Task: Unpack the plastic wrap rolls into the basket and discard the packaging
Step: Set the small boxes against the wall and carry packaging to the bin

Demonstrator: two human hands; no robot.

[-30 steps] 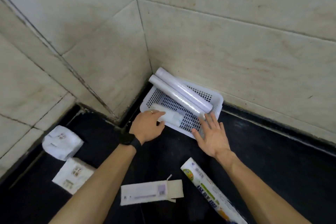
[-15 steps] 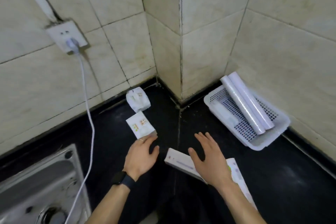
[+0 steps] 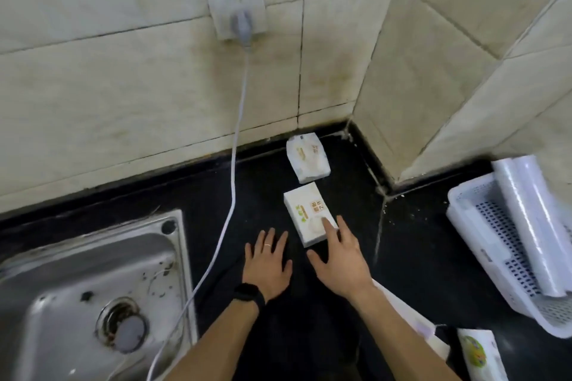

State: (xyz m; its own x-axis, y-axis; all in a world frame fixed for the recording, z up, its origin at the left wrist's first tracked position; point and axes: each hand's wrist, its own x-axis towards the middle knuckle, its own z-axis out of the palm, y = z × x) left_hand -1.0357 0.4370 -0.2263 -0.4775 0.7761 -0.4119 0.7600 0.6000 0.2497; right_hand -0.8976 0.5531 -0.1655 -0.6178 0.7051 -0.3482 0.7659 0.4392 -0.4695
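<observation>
Two plastic wrap rolls (image 3: 530,226) side by side in white perforated basket (image 3: 483,244) at far right, long axes parallel, running from upper left by the wall down toward the near right; upper ends overhang the basket rim. A third, flatter white item in the basket to their left, blurred, cannot tell what. Basket on black countertop (image 3: 411,257), tucked against beige tiled wall (image 3: 123,86) near a jutting tiled corner. Left hand (image 3: 267,263) flat over the counter, fingers spread, holding nothing; ring on one finger, black watch (image 3: 247,292) at wrist. Right hand (image 3: 339,257) also spread, empty, index fingertip touching the near end of a small white pack (image 3: 305,210), which lies long axis away from the viewer. Second, crumpled white pack (image 3: 306,158) beyond it, close to the wall. Printed box (image 3: 478,356) at bottom right with a green and yellow logo, and a white carton end (image 3: 411,318) partly under the right forearm. Orange and green print on the small pack, characters too small to read. Steel sink (image 3: 93,288) at lower left. White wall socket (image 3: 233,0) with grey plug, white cable (image 3: 233,164) trailing down past the sink.
</observation>
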